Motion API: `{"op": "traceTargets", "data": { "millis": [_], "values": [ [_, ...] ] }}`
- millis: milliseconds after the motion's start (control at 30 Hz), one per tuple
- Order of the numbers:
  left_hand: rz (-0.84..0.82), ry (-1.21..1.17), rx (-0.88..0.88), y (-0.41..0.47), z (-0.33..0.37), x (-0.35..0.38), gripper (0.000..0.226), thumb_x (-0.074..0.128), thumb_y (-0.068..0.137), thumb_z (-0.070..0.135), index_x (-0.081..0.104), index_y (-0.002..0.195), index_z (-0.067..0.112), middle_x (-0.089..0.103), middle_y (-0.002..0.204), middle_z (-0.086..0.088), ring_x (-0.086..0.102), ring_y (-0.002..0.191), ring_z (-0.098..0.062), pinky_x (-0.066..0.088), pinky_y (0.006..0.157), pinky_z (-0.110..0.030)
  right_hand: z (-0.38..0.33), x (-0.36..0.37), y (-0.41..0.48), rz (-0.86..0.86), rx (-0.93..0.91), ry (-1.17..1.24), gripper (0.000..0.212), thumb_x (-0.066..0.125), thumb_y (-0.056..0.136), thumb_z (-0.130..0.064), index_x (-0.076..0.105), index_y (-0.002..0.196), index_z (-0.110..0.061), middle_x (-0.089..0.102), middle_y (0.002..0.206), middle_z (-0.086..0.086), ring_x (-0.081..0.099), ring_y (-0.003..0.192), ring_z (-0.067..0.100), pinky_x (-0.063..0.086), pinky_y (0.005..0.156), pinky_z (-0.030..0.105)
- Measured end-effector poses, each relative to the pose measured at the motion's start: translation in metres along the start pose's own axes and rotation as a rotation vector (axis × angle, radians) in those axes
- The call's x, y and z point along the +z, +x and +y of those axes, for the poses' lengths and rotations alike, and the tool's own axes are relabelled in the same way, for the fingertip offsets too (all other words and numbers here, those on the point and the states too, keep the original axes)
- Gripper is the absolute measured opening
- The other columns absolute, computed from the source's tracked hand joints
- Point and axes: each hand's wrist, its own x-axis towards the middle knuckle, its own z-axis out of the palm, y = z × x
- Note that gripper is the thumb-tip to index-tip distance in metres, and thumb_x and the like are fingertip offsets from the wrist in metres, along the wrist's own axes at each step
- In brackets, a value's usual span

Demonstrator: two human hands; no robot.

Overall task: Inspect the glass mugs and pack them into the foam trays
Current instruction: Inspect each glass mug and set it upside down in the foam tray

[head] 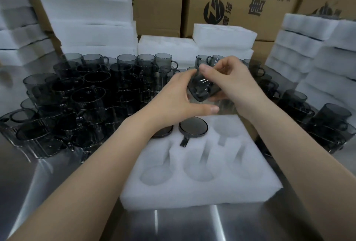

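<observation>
Both hands hold one smoky grey glass mug tilted above the far edge of a white foam tray. My right hand grips the mug from the right, thumb over its rim. My left hand holds it from the left, thumb stretched beneath it. Two mugs sit upside down in the tray's far row: one in the middle pocket with its handle in the slot, another partly hidden under my left wrist. The other pockets hold nothing.
Several loose grey mugs crowd the steel table to the left, with more mugs at the right. Stacks of foam trays and another stack flank the area. Cardboard boxes stand behind.
</observation>
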Motion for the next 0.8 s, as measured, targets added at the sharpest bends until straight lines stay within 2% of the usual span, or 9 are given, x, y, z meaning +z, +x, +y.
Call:
{"op": "traceTargets", "data": {
  "millis": [100, 200, 300, 400, 533, 567, 667, 733, 800],
  "values": [
    [0.172, -0.006, -0.042, -0.001, -0.006, 0.003, 0.075, 0.083, 0.060, 0.045, 0.054, 0.126, 0.024, 0.061, 0.121, 0.005, 0.058, 0.109, -0.008, 0.049, 0.095, -0.030, 0.006, 0.011, -0.008, -0.123, 0.058, 0.167, 0.034, 0.073, 0.085, -0.027, 0.061, 0.111, -0.008, 0.064, 0.095, 0.010, 0.069, 0.079, 0.014, 0.058, 0.063, 0.031],
    [0.231, -0.074, -0.084, -0.004, -0.014, -0.001, 0.056, 0.083, 0.066, 0.036, 0.064, 0.116, 0.020, 0.068, 0.109, 0.004, 0.063, 0.104, -0.014, 0.050, 0.096, -0.039, 0.014, 0.016, -0.014, -0.241, 0.067, 0.254, 0.036, 0.073, 0.084, -0.011, 0.062, 0.118, -0.005, 0.062, 0.093, 0.012, 0.067, 0.078, 0.020, 0.060, 0.073, 0.038],
    [0.234, -0.080, -0.042, -0.006, -0.013, -0.002, 0.045, 0.083, 0.072, 0.025, 0.066, 0.113, 0.019, 0.070, 0.103, 0.003, 0.064, 0.101, -0.016, 0.050, 0.094, -0.038, 0.016, 0.016, -0.015, -0.255, 0.070, 0.266, 0.039, 0.077, 0.079, -0.019, 0.059, 0.113, -0.012, 0.063, 0.078, 0.004, 0.063, 0.060, 0.019, 0.056, 0.054, 0.032],
    [0.241, 0.030, 0.004, -0.008, -0.013, 0.000, 0.049, 0.083, 0.071, 0.018, 0.065, 0.117, 0.022, 0.068, 0.102, 0.010, 0.062, 0.098, -0.009, 0.047, 0.088, -0.020, 0.017, 0.018, -0.015, -0.215, 0.076, 0.251, 0.049, 0.079, 0.067, -0.036, 0.054, 0.102, -0.015, 0.064, 0.073, 0.000, 0.060, 0.051, 0.017, 0.051, 0.044, 0.027],
    [0.231, 0.136, 0.081, -0.010, -0.011, 0.002, 0.059, 0.084, 0.070, 0.018, 0.060, 0.124, 0.025, 0.063, 0.097, 0.022, 0.057, 0.094, 0.001, 0.039, 0.082, -0.003, 0.021, 0.020, -0.012, -0.070, 0.061, 0.176, 0.035, 0.075, 0.081, -0.042, 0.051, 0.086, -0.016, 0.059, 0.057, -0.002, 0.053, 0.040, 0.020, 0.039, 0.035, 0.024],
    [0.221, 0.157, 0.089, -0.011, -0.011, 0.003, 0.061, 0.084, 0.071, 0.021, 0.059, 0.126, 0.027, 0.063, 0.100, 0.022, 0.058, 0.097, -0.001, 0.041, 0.085, -0.006, 0.021, 0.020, -0.011, -0.041, 0.073, 0.186, 0.034, 0.072, 0.083, -0.043, 0.051, 0.081, -0.017, 0.058, 0.052, -0.002, 0.050, 0.037, 0.020, 0.036, 0.034, 0.023],
    [0.221, 0.181, 0.050, -0.011, -0.010, 0.005, 0.061, 0.080, 0.071, 0.038, 0.054, 0.126, 0.036, 0.067, 0.110, 0.014, 0.062, 0.103, -0.014, 0.050, 0.092, -0.036, 0.021, 0.017, -0.010, -0.004, 0.143, 0.293, 0.032, 0.065, 0.091, -0.039, 0.049, 0.069, -0.021, 0.055, 0.052, 0.002, 0.045, 0.035, 0.018, 0.029, 0.036, 0.020],
    [0.240, 0.157, 0.010, -0.011, -0.008, 0.005, 0.060, 0.070, 0.068, 0.051, 0.053, 0.124, 0.039, 0.068, 0.107, 0.012, 0.063, 0.102, -0.015, 0.051, 0.091, -0.042, 0.020, 0.015, -0.011, -0.039, 0.167, 0.377, 0.024, 0.060, 0.095, -0.029, 0.054, 0.074, -0.019, 0.055, 0.054, 0.002, 0.045, 0.034, 0.012, 0.027, 0.036, 0.017],
    [0.278, 0.123, -0.006, -0.011, -0.008, 0.004, 0.061, 0.066, 0.066, 0.055, 0.055, 0.124, 0.037, 0.068, 0.109, 0.012, 0.063, 0.104, -0.014, 0.050, 0.093, -0.041, 0.020, 0.013, -0.012, -0.126, 0.184, 0.501, 0.013, 0.053, 0.099, -0.018, 0.063, 0.091, -0.015, 0.058, 0.060, 0.002, 0.046, 0.038, 0.009, 0.031, 0.036, 0.017]
  ]
}}
